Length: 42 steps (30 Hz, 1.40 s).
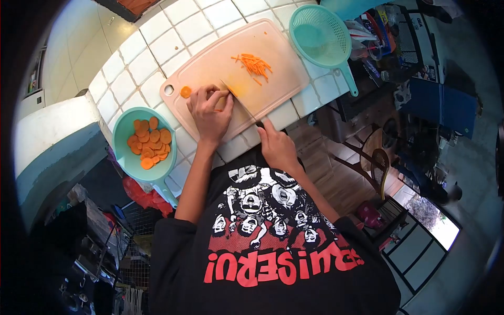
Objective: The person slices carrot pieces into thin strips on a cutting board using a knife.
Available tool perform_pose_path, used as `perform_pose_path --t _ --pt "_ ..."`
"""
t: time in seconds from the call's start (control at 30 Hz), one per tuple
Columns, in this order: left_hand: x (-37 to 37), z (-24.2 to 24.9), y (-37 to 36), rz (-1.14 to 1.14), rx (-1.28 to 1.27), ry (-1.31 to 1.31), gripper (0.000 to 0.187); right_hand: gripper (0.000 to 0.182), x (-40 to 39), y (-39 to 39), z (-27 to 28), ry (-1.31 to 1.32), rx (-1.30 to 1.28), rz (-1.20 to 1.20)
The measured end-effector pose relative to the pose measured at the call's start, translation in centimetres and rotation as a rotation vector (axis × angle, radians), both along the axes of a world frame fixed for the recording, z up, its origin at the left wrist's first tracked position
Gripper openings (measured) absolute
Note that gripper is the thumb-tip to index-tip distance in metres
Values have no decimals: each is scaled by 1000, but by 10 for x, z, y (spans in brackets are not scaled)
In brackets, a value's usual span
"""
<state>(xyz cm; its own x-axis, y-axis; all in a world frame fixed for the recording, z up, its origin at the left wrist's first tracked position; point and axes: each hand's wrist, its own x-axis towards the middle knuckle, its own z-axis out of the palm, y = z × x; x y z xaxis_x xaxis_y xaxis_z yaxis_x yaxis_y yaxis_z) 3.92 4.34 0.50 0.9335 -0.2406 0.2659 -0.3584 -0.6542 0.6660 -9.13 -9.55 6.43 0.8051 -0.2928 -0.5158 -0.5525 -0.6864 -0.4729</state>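
While right hand [278, 148] grips knife [245, 108], teal bowl [124, 153] holds carrot slices [154, 136].

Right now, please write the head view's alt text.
Left hand steadies orange carrot piece on a pink plastic board; right hand holds a black-handled knife. Nearby: orange strips, a turquoise plastic colander of slices, and another colander.

Home kitchen, white tiled counter [193, 26], cutting board [210, 65], colanders [319, 35]

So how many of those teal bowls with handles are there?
2: one bowl with carrot slices, left of the cutting board, the other at its right end. Another teal thing at the top edge is too cut off to tell.
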Motion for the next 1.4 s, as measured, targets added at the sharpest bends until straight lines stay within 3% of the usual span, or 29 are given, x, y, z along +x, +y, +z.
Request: perform_pose_path --t 0.33,1.13,1.4 --pt "-1 -5 2 -7 -71 -23 10 31 3 -13 -3 -94 45 -157" --pt "-3 -4 3 -26 -71 32 9 29 10 -1 -5 -58 32 18" --pt "-3 -4 3 -19 -65 27 9 29 -8 -6 -5 -68 -21 -58"
